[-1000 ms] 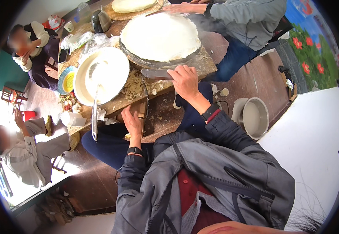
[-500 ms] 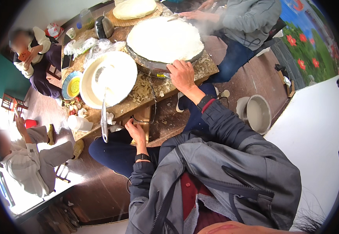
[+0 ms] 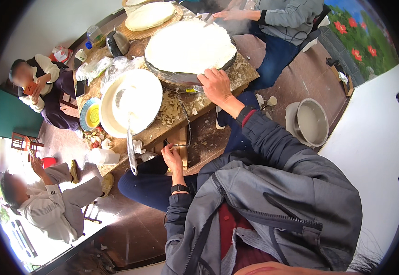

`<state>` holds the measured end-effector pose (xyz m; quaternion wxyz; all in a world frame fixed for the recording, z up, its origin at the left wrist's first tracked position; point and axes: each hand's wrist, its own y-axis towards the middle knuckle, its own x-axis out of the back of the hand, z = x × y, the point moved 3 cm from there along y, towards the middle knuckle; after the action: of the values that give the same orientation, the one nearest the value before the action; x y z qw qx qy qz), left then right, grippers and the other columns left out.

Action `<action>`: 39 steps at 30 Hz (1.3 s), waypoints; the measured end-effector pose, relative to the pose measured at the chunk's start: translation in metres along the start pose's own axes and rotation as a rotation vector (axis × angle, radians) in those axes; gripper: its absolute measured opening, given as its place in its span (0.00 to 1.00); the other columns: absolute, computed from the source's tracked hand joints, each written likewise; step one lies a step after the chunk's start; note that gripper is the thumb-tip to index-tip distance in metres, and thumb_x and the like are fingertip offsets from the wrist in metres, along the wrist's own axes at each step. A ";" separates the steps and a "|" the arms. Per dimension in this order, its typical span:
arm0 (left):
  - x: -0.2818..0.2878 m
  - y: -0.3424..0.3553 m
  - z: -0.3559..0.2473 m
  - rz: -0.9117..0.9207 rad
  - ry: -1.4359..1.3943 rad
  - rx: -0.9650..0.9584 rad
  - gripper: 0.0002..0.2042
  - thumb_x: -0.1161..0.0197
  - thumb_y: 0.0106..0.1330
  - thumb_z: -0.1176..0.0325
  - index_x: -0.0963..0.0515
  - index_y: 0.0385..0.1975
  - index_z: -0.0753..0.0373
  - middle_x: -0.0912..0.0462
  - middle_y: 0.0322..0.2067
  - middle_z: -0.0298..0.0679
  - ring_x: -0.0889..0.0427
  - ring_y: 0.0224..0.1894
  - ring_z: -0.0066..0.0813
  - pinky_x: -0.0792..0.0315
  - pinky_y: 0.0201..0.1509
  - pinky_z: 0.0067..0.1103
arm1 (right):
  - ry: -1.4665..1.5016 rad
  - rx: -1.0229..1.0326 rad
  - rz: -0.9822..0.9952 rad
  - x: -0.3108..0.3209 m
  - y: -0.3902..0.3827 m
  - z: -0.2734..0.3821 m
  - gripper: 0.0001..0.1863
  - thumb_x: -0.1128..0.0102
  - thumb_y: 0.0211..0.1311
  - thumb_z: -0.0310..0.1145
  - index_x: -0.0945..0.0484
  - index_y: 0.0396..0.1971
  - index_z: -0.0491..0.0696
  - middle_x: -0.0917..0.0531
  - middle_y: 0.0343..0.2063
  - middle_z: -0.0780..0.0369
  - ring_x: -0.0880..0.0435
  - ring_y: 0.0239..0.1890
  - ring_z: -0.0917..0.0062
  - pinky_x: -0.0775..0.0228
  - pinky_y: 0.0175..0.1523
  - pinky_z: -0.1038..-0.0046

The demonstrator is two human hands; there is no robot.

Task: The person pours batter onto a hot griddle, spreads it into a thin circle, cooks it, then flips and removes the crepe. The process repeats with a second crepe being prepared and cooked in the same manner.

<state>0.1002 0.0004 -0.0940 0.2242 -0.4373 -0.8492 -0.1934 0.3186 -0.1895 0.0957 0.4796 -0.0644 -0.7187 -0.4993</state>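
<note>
A round griddle point(image 3: 172, 78) stands on the table, covered by a wide pale sheet of batter point(image 3: 188, 48). My right hand point(image 3: 216, 85) is at its near edge, the fingers curled against the rim. Below the table edge, above my lap, my left hand point(image 3: 173, 160) has its fingers drawn together around a dark cord point(image 3: 189, 128), which hangs down from beside the griddle. Left of the griddle sits a large white basin point(image 3: 109, 112) with pale batter, and a metal ladle point(image 3: 131, 151) leans in it, its handle over the table's front edge.
Cooked flatbreads point(image 3: 150, 16) lie on a round woven mat at the back, near a kettle point(image 3: 117, 43). A bowl of yellow liquid point(image 3: 89, 114) is left of the basin. Across the table a person's hand point(image 3: 231, 15) reaches to the griddle. A metal pot point(image 3: 312, 121) stands on the floor.
The view has shifted slightly, moving the table and basin a little in the picture. My right hand stays at the griddle's rim and my left stays by the cord.
</note>
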 end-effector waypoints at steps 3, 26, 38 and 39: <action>0.001 0.008 -0.022 0.073 -0.001 0.002 0.11 0.43 0.56 0.81 0.24 0.39 0.65 0.25 0.37 0.46 0.23 0.35 0.41 0.28 0.41 0.30 | 0.017 -0.025 -0.043 0.007 -0.008 -0.013 0.13 0.40 0.46 0.26 0.20 0.36 0.52 0.28 0.27 0.66 0.27 0.35 0.73 0.39 0.40 0.70; -0.035 0.205 -0.248 0.074 0.587 -0.848 0.14 0.33 0.49 0.78 0.21 0.38 0.59 0.23 0.38 0.37 0.25 0.44 0.36 0.33 0.50 0.31 | 0.068 -0.121 -0.188 0.030 -0.053 -0.114 0.12 0.41 0.45 0.28 0.17 0.31 0.59 0.25 0.29 0.74 0.26 0.39 0.80 0.38 0.43 0.74; -0.045 0.225 -0.248 0.115 0.744 -0.935 0.04 0.37 0.54 0.74 0.19 0.29 0.60 0.21 0.36 0.35 0.25 0.42 0.34 0.33 0.48 0.30 | 0.197 -0.240 -0.240 0.037 -0.059 -0.113 0.15 0.40 0.43 0.24 0.15 0.32 0.59 0.24 0.28 0.72 0.25 0.36 0.77 0.38 0.42 0.72; -0.045 0.226 -0.247 0.111 0.740 -0.936 0.03 0.37 0.54 0.74 0.20 0.28 0.59 0.21 0.35 0.35 0.25 0.42 0.34 0.33 0.48 0.30 | 0.204 -0.249 -0.239 0.039 -0.060 -0.112 0.16 0.39 0.42 0.23 0.15 0.32 0.58 0.23 0.28 0.72 0.25 0.36 0.77 0.38 0.42 0.72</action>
<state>0.3628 -0.0360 0.1148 0.2981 -0.4369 -0.5151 -0.6744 0.3333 -0.3218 0.0904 0.4755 0.0136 -0.6017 -0.6416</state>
